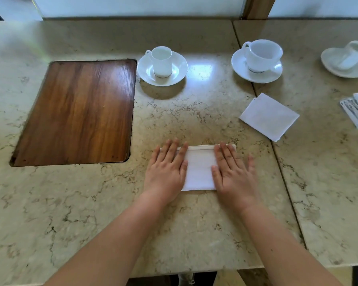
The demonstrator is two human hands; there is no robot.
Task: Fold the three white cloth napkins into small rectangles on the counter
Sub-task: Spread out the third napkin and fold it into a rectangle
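Folded white napkin (199, 168), hemmed far edge

left hand (165, 170) and right hand (234, 172) flat on folded napkin (199, 168), marble counter (194, 223)

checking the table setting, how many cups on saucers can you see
3: a cup right of the wooden inset, a wider cup farther right, and a tilted one at the right edge.

Two bare forearms, sleeveless, ringless left grip (166, 169) and right grip (234, 172).
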